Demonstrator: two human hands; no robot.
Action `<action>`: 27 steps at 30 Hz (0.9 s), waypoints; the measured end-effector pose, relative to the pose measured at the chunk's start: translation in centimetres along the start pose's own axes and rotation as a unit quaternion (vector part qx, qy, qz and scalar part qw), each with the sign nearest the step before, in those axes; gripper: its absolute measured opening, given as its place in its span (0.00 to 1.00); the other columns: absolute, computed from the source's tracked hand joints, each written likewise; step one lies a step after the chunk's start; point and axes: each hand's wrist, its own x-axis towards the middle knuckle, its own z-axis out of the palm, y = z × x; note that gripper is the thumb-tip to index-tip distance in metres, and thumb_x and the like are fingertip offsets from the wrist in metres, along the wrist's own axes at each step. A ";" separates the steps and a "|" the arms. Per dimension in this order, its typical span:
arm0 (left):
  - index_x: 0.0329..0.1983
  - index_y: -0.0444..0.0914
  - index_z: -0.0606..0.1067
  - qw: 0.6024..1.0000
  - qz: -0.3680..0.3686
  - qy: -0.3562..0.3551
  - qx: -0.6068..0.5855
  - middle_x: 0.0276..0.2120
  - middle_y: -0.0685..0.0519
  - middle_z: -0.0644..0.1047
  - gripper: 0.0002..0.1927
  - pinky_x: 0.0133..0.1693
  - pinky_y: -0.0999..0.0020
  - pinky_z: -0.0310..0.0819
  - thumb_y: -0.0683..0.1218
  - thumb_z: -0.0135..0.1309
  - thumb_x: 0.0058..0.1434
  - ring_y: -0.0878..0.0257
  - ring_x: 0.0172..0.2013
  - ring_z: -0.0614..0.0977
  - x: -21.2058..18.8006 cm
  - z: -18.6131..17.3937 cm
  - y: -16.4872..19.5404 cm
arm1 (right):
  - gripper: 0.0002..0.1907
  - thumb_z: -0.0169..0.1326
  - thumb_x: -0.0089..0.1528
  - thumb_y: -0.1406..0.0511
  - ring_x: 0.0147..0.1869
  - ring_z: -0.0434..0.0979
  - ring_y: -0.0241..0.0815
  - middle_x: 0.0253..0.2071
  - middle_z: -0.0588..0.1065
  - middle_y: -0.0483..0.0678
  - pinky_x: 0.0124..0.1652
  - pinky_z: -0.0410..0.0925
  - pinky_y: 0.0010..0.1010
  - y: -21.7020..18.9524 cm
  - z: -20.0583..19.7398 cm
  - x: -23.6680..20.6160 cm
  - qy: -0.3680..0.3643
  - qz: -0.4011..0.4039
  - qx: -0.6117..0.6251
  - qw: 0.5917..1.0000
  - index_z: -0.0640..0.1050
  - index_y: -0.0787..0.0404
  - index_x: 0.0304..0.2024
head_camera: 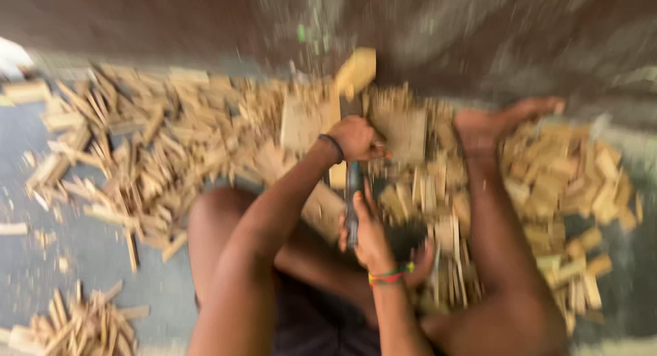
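The view is blurred by motion. My left hand (356, 138), with a dark band on its wrist, is closed around a pale wooden club (354, 74) that stands up from the fist. Just below it, my right hand (369, 234), wearing a coloured bracelet, grips a dark narrow blade (352, 192) held upright between my legs. The blade appears to rest against a pale wooden block (337, 174), though the contact is too blurred to tell. Split wood sticks (438, 212) lie right beside both hands.
I sit on a grey floor (82, 246) with my bare legs spread; my right foot (489, 123) rests on the wood. A wide heap of split sticks (150, 144) spans the floor. More blocks (568, 185) lie right, a small pile (82, 325) lower left.
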 end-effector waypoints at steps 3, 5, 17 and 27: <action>0.22 0.44 0.83 0.995 -0.026 -0.042 0.089 0.17 0.43 0.78 0.28 0.29 0.53 0.76 0.69 0.55 0.62 0.47 0.20 0.80 2.1 -0.5 -1.9 | 0.37 0.47 0.65 0.50 0.17 0.68 0.38 0.25 0.70 0.47 0.14 0.65 0.32 -0.3 0.3 1.7 0.003 -0.007 -0.027 1.000 0.51 0.30 0.76; 0.25 0.44 0.83 0.998 -0.037 -0.043 0.039 0.19 0.45 0.78 0.25 0.28 0.53 0.76 0.66 0.54 0.64 0.48 0.21 0.80 1.5 0.0 -1.8 | 0.37 0.47 0.67 0.50 0.18 0.69 0.37 0.25 0.71 0.48 0.16 0.66 0.32 -0.2 0.4 2.3 -0.010 -0.011 -0.002 1.000 0.51 0.32 0.76; 0.29 0.41 0.79 0.975 0.008 0.222 -0.027 0.24 0.49 0.78 0.18 0.34 0.55 0.75 0.57 0.56 0.68 0.51 0.29 0.82 -1.8 -0.4 1.9 | 0.32 0.46 0.68 0.51 0.20 0.69 0.36 0.28 0.71 0.48 0.17 0.65 0.29 -0.5 -1.6 2.4 -0.050 -0.035 0.055 0.997 0.57 0.34 0.75; 0.47 0.40 0.75 0.947 -0.081 0.310 -0.020 0.44 0.50 0.78 0.15 0.46 0.59 0.73 0.51 0.63 0.63 0.55 0.42 0.79 -7.2 -0.6 3.2 | 0.21 0.47 0.68 0.49 0.22 0.68 0.35 0.29 0.71 0.48 0.19 0.63 0.26 -1.6 -6.0 -0.5 -0.005 -0.086 0.099 0.991 0.69 0.55 0.52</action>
